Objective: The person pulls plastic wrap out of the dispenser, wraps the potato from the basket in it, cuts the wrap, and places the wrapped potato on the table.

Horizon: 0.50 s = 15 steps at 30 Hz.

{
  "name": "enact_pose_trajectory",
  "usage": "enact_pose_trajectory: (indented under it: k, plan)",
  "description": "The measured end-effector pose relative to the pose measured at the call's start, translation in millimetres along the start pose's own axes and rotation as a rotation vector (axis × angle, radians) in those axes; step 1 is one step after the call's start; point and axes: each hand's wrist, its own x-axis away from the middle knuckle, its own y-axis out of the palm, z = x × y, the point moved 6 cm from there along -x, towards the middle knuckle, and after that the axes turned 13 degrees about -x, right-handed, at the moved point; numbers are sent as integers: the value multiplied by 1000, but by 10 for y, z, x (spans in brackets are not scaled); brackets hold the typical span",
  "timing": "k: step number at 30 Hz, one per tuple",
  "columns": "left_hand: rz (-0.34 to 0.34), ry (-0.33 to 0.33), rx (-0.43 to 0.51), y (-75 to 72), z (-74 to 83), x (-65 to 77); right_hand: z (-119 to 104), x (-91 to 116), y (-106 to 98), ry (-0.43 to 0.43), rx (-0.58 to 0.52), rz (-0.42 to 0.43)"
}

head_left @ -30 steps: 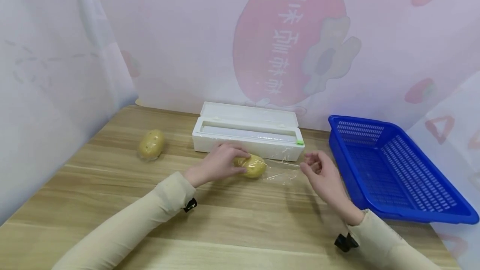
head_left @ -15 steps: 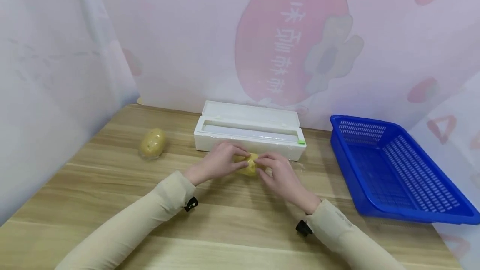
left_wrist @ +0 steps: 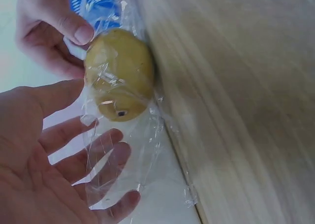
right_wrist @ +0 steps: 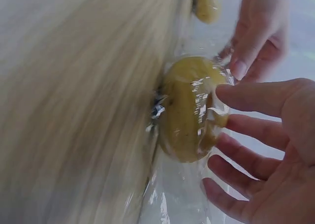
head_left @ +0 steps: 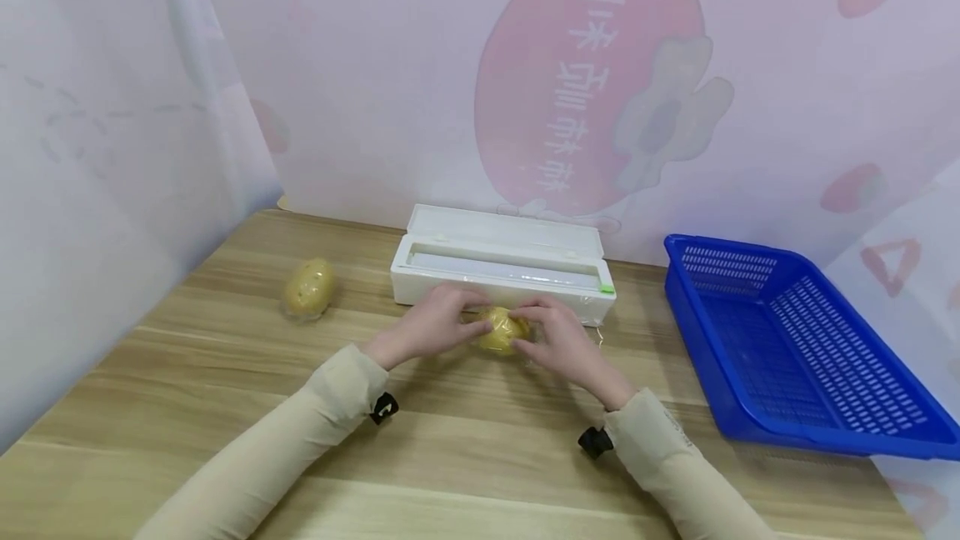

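Observation:
A yellow potato (head_left: 500, 333) with clear plastic wrap (left_wrist: 152, 130) around it lies on the wooden table, between both hands. My left hand (head_left: 433, 323) is at its left end; in the left wrist view the thumb tip meets the potato's edge and the spread fingers lie behind loose film. From the other end my right hand (head_left: 561, 346) touches the wrapped surface with thumb and fingertips, the fingers long and apart in the right wrist view. Loose film trails past the potato toward the right hand's side.
Just behind the hands stands a white cling film box (head_left: 498, 280), lid raised, a roll inside and a green slider at its right end. Another wrapped potato (head_left: 309, 288) lies at the left. A blue plastic basket (head_left: 693, 340) stands at the right.
My right hand has come left from beside the box, where it held film stretched out, to the potato. The film now lies over the potato. My left hand has stayed at its left end.

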Motion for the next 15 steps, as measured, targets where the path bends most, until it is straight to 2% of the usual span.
enact_pose_trajectory:
  k: [7,15]
  plan:
    - [-51,-125,76,-60,-156,32,9,-52,26,25,-9,-17]
    - [-6,-102,60,-199,-235,20,72,-67,77,125,18,-59]
